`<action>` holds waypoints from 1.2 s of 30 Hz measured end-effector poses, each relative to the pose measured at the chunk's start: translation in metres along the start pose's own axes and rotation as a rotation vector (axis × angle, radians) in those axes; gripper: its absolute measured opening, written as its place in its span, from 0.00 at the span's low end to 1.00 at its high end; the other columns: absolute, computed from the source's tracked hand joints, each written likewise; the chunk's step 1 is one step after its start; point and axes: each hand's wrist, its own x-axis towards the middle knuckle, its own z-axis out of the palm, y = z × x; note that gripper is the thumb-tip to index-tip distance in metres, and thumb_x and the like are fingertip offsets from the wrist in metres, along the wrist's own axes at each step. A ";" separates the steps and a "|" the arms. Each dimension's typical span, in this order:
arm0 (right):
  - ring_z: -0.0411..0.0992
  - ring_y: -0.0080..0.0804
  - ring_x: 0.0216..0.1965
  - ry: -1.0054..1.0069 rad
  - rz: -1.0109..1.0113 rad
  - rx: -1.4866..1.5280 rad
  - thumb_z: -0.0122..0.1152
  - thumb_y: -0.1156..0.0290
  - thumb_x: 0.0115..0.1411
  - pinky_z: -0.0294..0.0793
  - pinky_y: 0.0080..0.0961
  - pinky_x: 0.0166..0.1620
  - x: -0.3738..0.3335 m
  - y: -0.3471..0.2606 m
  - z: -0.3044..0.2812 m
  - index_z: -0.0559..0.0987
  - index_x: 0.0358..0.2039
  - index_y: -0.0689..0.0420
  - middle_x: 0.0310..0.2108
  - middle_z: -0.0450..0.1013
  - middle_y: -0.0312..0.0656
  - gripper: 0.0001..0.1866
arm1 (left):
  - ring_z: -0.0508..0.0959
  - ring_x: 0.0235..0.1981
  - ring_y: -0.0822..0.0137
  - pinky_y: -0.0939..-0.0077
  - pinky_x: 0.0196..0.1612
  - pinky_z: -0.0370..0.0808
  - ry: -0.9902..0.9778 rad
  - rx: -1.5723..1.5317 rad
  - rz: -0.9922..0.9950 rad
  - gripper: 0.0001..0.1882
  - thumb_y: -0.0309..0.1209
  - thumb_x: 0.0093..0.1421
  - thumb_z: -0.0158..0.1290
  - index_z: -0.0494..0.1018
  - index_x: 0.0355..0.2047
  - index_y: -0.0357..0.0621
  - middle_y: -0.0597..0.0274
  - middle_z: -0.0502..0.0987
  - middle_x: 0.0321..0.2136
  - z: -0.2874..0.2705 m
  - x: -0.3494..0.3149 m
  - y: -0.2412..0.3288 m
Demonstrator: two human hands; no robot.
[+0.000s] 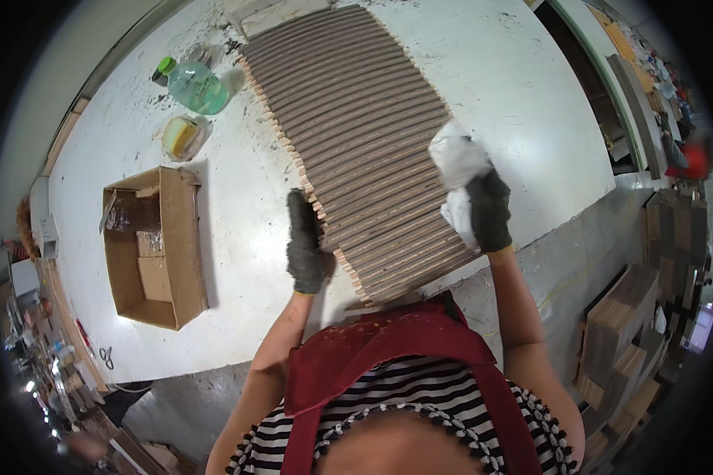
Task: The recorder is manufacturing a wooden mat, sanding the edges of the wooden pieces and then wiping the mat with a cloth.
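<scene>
A long row of narrow grey-brown wooden strips (348, 103) lies side by side on the white table, running away from me. Their left ends show a lighter, toothed edge. My left hand (305, 245), in a dark glove, rests against that left edge with its fingers stretched forward. On the opposite side, my right hand (489, 207), also in a dark glove, is closed round a crumpled white cloth (457, 154). The cloth lies over the right ends of the strips and is slightly blurred.
Left of the strips stand an open cardboard box (188, 261), a clear container with a yellow sponge-like block (181, 137) and a green-capped bottle (198, 87). Scissors (106, 359) lie near the table's left corner. Stacked boards (618, 317) stand beyond the table at right.
</scene>
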 end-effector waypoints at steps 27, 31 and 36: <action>0.76 0.45 0.41 0.299 -0.309 -0.321 0.59 0.63 0.62 0.76 0.38 0.46 -0.044 -0.010 0.013 0.81 0.42 0.59 0.38 0.77 0.48 0.14 | 0.38 0.76 0.46 0.51 0.75 0.40 -0.178 0.360 0.012 0.68 0.60 0.49 0.67 0.38 0.74 0.37 0.37 0.37 0.74 0.018 -0.070 0.025; 0.68 0.45 0.58 -0.073 0.027 0.251 0.54 0.58 0.67 0.66 0.41 0.62 -0.056 -0.019 0.056 0.72 0.60 0.59 0.61 0.67 0.49 0.26 | 0.42 0.74 0.35 0.32 0.71 0.38 -0.404 0.871 0.323 0.66 0.67 0.44 0.65 0.50 0.72 0.37 0.30 0.44 0.71 0.026 -0.075 0.050; 0.55 0.45 0.71 -0.263 -0.465 -0.655 0.55 0.50 0.64 0.48 0.58 0.69 -0.072 -0.017 0.108 0.72 0.64 0.48 0.68 0.63 0.45 0.31 | 0.60 0.64 0.36 0.39 0.64 0.56 -0.465 0.667 0.073 0.59 0.57 0.41 0.71 0.59 0.67 0.38 0.38 0.63 0.62 0.034 -0.068 0.053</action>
